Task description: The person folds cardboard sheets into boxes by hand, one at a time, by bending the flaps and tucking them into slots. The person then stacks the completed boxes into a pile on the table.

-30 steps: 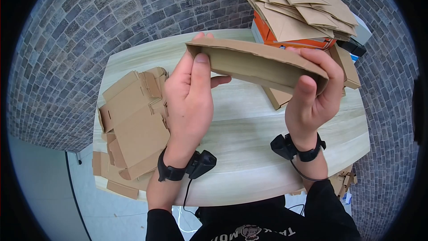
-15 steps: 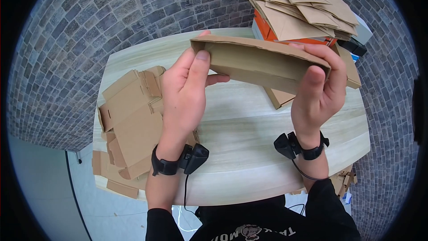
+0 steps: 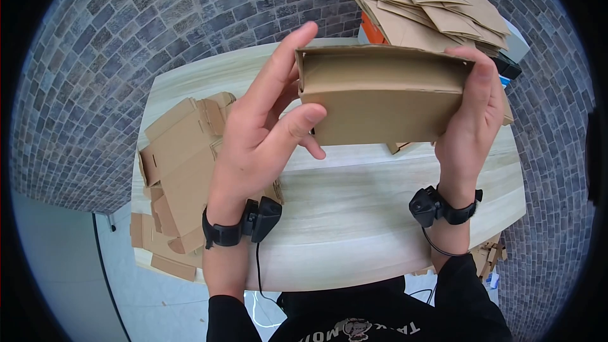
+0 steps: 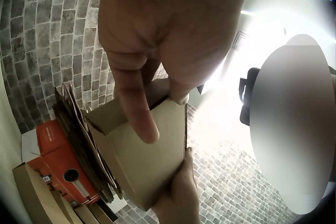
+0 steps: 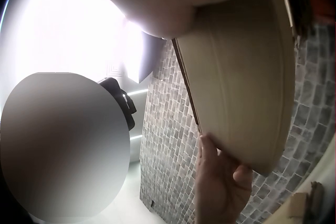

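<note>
A small brown cardboard box (image 3: 383, 117) is held up above the table, with a broad flat side and a folded upper edge facing the wearer. The left hand (image 3: 250, 139) is at its left end, thumb on the near face, index finger stretched upward past the corner, other fingers partly behind the box. The right hand (image 3: 472, 120) grips the opposite end, thumb along the near corner and fingers behind, mostly hidden. In the left wrist view one left finger lies along the box (image 4: 170, 150). The right wrist view shows the box's (image 5: 241, 87) long smooth side between both hands.
Flattened cardboard boxes (image 3: 190, 177) lie piled on the left of the pale wooden table (image 3: 348, 215). At the back right, a stack of brown paper sheets or bags (image 3: 437, 12) rests on an orange box (image 3: 373, 28). A brick wall (image 3: 209, 12) stands behind.
The box has tilted, so its broad side now faces the wearer instead of the long recess. Both hands have shifted right with it. The left thumb has moved from inside the recess to the near face.
</note>
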Available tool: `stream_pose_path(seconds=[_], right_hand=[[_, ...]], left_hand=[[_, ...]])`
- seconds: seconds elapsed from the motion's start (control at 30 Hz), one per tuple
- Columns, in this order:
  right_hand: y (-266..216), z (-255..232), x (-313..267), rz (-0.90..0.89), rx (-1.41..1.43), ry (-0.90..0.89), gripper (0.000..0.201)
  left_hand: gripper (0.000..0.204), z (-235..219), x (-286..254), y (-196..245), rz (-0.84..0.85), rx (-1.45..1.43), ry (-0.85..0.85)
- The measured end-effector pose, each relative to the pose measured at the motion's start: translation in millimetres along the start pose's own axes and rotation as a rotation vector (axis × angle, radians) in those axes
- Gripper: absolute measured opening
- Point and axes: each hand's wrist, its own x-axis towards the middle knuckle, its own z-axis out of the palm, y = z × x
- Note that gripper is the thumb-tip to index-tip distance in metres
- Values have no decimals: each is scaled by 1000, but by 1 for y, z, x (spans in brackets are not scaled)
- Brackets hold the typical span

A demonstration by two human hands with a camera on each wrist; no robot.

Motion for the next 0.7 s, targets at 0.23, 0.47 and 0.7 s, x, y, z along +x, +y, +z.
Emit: stream_pose_path(seconds=[0.23, 0.47, 0.7], right_hand=[[-10, 1, 0, 127, 123, -136, 50], [-16, -1, 5, 283, 333, -326, 45], [-8, -8, 5, 229, 237, -568, 61]], left_hand=[[36, -3, -3, -1, 47, 23, 131], [29, -8, -3, -2, 116, 54, 242], [25, -5, -4, 5, 56, 116, 339]])
